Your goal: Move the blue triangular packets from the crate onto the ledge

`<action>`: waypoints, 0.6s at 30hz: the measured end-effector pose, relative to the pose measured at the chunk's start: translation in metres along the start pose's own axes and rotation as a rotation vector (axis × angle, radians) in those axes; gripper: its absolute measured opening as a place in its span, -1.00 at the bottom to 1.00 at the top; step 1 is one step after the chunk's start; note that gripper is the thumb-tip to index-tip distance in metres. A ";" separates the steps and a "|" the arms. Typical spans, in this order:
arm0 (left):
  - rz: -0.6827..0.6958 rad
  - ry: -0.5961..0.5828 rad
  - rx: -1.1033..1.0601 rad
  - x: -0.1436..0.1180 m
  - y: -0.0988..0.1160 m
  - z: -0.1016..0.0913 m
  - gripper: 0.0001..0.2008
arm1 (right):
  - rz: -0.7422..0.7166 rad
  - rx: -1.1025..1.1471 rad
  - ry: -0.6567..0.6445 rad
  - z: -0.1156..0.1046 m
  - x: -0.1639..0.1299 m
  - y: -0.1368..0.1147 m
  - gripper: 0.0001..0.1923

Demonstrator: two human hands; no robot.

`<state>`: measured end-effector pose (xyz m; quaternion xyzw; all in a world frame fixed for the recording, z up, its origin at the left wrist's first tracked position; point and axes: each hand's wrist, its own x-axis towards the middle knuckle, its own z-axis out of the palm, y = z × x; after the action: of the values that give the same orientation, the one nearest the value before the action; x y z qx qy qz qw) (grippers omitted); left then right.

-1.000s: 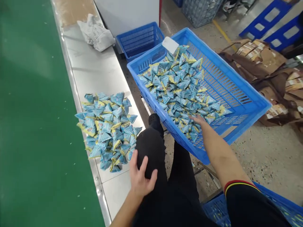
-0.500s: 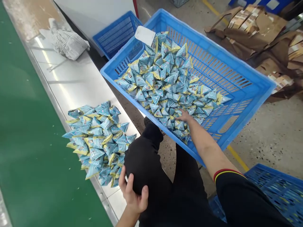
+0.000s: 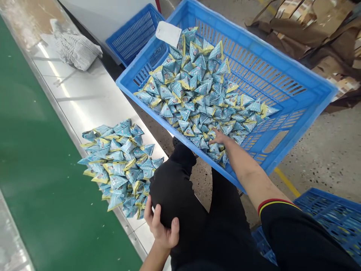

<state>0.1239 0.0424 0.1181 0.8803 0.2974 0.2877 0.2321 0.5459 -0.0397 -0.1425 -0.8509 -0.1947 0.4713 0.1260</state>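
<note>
Blue slotted plastic crate (image 3: pixel 282 81) tilts; triangular foil packets (image 3: pixel 197 94) may spill toward 7 o'clock. Right hand (image 3: pixel 220 138) spread on packets, left hand (image 3: pixel 160 226) cupping knee.

packets in crate (image 3: pixel 197 94): light blue with yellow edges and a small printed picture, too small to read
packets on the ledge (image 3: pixel 118 165): same light blue and yellow, at centre left of the frame
large crate (image 3: pixel 282 90): bright blue plastic with a slotted grid pattern
small crate (image 3: pixel 135 35): blue, fine mesh pattern, upper centre of the frame
card (image 3: pixel 168 34): plain white, at the top corner of the large crate
conveyor belt (image 3: pixel 34 150): plain green, left side of the frame
metal ledge (image 3: pixel 93 98): shiny silver-grey
cloth (image 3: pixel 76 49): white with thin dark stripes, upper left of the frame
trousers (image 3: pixel 191 210): black
sleeve (image 3: pixel 296 233): black, cuff with a red and a yellow band
cardboard (image 3: pixel 318 34): brown, upper right of the frame
floor (image 3: pixel 324 162): speckled grey with a yellow line
</note>
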 end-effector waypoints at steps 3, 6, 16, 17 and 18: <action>0.014 0.009 0.010 0.002 -0.001 0.000 -0.28 | -0.007 0.013 0.027 -0.002 -0.006 -0.001 0.19; 0.031 0.021 0.015 0.003 -0.001 0.002 -0.28 | 0.000 0.016 0.080 -0.008 -0.015 -0.003 -0.01; 0.040 0.051 -0.011 -0.004 -0.005 0.008 -0.37 | 0.053 0.063 0.360 -0.054 -0.067 -0.027 -0.20; 0.042 0.057 -0.014 -0.004 -0.006 0.009 -0.38 | 0.039 0.070 0.390 -0.064 -0.074 -0.032 -0.21; 0.041 0.063 -0.019 -0.005 -0.006 0.010 -0.39 | 0.018 0.073 0.416 -0.074 -0.082 -0.036 -0.21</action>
<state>0.1244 0.0413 0.1055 0.8746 0.2838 0.3226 0.2248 0.5623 -0.0465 -0.0279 -0.9264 -0.1395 0.2935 0.1901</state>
